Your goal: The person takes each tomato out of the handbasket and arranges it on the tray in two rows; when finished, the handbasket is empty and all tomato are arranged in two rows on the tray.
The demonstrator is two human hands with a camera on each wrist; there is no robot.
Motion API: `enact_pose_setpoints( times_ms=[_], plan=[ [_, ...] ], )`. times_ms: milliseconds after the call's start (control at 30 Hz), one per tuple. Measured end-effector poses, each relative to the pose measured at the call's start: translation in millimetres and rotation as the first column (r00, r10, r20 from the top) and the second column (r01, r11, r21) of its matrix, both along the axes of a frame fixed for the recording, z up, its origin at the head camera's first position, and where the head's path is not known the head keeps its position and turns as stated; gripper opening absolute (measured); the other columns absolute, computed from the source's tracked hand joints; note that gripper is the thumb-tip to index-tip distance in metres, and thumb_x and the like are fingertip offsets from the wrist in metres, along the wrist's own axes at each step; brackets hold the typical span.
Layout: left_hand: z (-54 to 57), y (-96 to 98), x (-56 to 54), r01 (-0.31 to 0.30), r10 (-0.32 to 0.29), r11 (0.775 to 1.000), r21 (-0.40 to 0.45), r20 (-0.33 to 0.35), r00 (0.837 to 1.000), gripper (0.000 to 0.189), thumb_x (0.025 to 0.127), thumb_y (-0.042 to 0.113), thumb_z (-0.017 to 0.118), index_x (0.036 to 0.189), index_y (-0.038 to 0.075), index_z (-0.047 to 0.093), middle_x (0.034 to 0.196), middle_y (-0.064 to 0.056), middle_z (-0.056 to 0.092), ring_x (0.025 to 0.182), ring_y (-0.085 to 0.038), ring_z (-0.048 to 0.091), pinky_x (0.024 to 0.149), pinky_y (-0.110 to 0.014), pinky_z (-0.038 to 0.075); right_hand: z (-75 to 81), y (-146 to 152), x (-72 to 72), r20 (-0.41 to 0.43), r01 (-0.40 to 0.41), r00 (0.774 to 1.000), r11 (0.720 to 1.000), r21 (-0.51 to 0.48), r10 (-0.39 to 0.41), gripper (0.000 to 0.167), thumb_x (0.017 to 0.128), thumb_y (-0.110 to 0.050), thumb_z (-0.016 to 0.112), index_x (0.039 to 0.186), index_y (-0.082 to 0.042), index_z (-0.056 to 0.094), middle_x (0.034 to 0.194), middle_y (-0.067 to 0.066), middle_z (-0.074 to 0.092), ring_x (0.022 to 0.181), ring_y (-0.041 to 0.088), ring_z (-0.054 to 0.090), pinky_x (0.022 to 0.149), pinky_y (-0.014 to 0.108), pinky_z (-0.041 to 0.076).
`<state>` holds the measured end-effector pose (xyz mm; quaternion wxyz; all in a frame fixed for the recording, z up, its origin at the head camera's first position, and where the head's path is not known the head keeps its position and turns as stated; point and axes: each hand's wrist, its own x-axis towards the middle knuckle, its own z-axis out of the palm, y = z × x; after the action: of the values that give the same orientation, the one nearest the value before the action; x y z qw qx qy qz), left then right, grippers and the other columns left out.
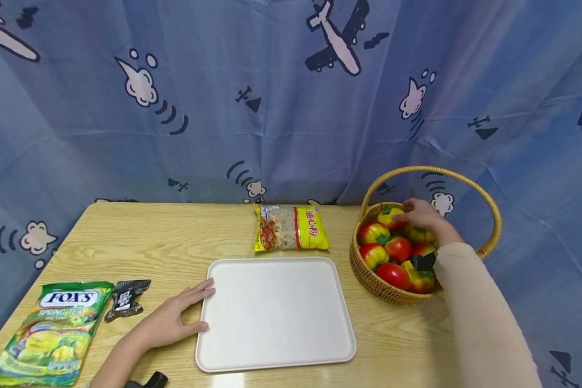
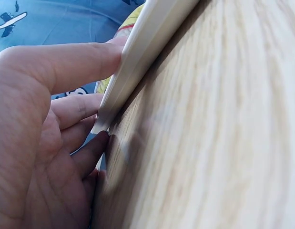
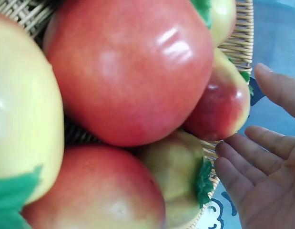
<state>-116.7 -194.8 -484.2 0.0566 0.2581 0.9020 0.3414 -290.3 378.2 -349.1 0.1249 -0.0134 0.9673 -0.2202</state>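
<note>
A white rectangular tray (image 1: 276, 315) lies on the table, and my left hand (image 1: 167, 321) touches its left edge with extended fingers and thumb. In the left wrist view, the thumb and fingertips rest along the tray's rim (image 2: 137, 52). At the right, a wicker basket (image 1: 368, 276) with a tall handle is full of red-and-yellow fruits (image 1: 399, 249) with green leafy tops. My right hand (image 1: 425, 216) reaches over the back of the basket. Its fingers (image 3: 247, 150) are spread and relaxed beside a small red-and-yellow fruit (image 3: 221, 102) in the right wrist view.
Behind the tray lies a yellow-and-clear pasta bag (image 1: 291, 227). A green candy bag (image 1: 53, 334) and a small black wrapped packet (image 1: 126, 299) lie at the left. A blue curtain (image 1: 213, 97) hangs behind the wooden table (image 1: 165, 237).
</note>
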Motion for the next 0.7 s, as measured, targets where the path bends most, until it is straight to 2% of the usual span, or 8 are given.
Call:
enact_pose_setpoints(
  times_ms=[200,467,700],
  plan=[
    [-1.1,-0.2,-0.3,0.002,-0.002,1.0,0.003,0.016,1.0,0.066,0.086,0.048,0.063,0.141,0.015,0.046,0.154,-0.004,0.033,0.136,-0.039,0.036,0.11,-0.058,0.027,-3.6,0,-4.7,0.009,-0.031,0.999,0.999,0.045,0.031,0.072,0.092,-0.036,0.059,0.134,0.017,0.035,0.132,0.037,0.042,0.117,0.049,0.044,0.102,0.061,0.037],
    [-1.0,0.0,0.4,0.001,-0.001,1.0,0.015,0.023,1.0,0.065,0.086,0.047,0.063,0.141,0.017,0.047,0.154,-0.003,0.033,0.136,-0.038,0.035,0.11,-0.057,0.027,-9.6,1,-12.9,0.045,-0.027,0.999,0.995,0.098,0.022,0.068,0.091,-0.037,0.059,0.132,0.014,0.042,0.127,0.034,0.048,0.112,0.047,0.048,0.099,0.061,0.04],
    [-0.5,-0.1,0.1,0.002,-0.002,1.0,0.019,0.028,1.0,0.065,0.087,0.048,0.063,0.142,0.017,0.046,0.154,-0.003,0.033,0.137,-0.038,0.035,0.11,-0.057,0.026,-9.9,-3,-13.6,0.09,-0.017,0.996,0.996,0.085,0.009,0.07,0.089,-0.039,0.061,0.133,0.012,0.041,0.128,0.033,0.046,0.112,0.045,0.046,0.1,0.061,0.038]
  ],
)
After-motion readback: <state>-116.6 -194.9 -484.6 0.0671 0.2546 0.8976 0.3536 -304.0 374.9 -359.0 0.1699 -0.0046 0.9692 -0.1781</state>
